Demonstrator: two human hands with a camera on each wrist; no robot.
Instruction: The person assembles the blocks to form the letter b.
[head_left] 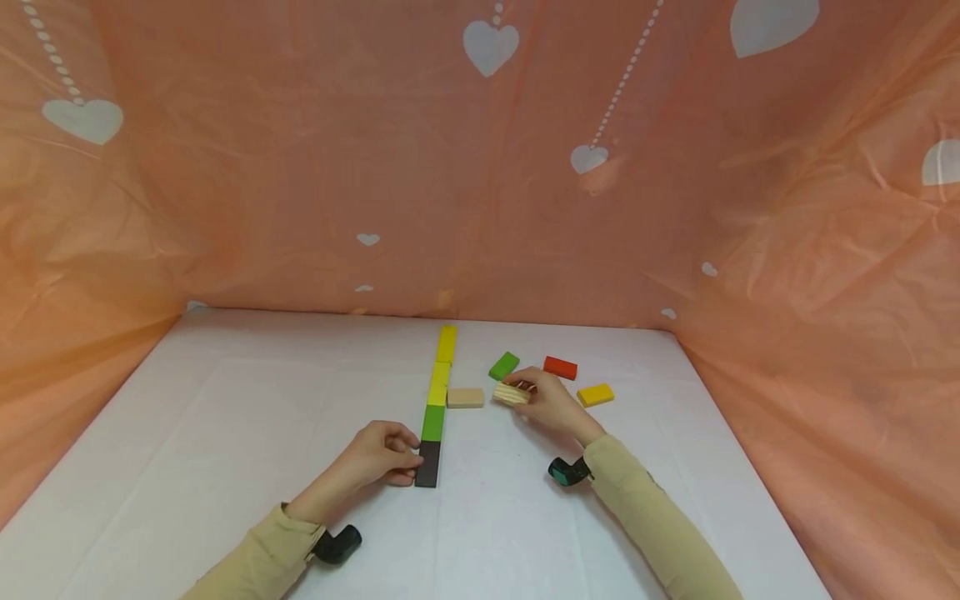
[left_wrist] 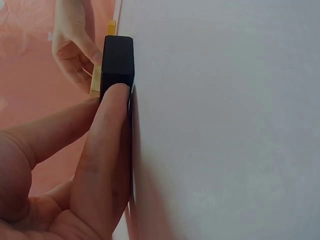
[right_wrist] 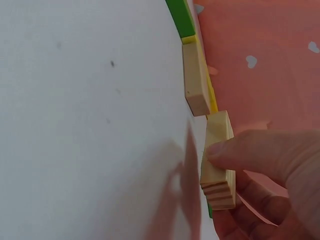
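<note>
Your tan sleeves (head_left: pixel 262 554), woven-looking and creased, lie nearest the head camera, with a dark, rounded device (head_left: pixel 339 546) below the left cuff and another like it (head_left: pixel 567 472) below the right. Your left hand (head_left: pixel 378 454) is bent in beside the smooth black block (head_left: pixel 428 464), thumb and forefinger touching it; whether those fingers truly pinch it, you cannot tell from these views. That flat, straight-edged oblong ends a row on the surface (head_left: pixel 150 467): beyond it come a green block (head_left: pixel 433 422), then a near yellow block (head_left: pixel 438 383) and a far yellow block (head_left: pixel 447 344), set end to end.

Your right hand (head_left: pixel 551 404) pinches a pale wooden block (head_left: pixel 511 394) between thumb and fingers, to the right of the row; its end is strongly ridged with grain, while its broad face looks smoother. Between it and the row lies a plain tan block (head_left: pixel 465 398), fine-grained and square-edged, its end at or just beside the near yellow block. Around your right hand you have a loose green block (head_left: pixel 504 365) lying aslant, a red block (head_left: pixel 560 367) and a loose yellow block (head_left: pixel 596 395), all slim oblongs. Behind the matte white surface hangs wrinkled, slightly shiny orange sheeting (head_left: pixel 420 167), printed with white hearts (head_left: pixel 491 47) and dotted strings
</note>
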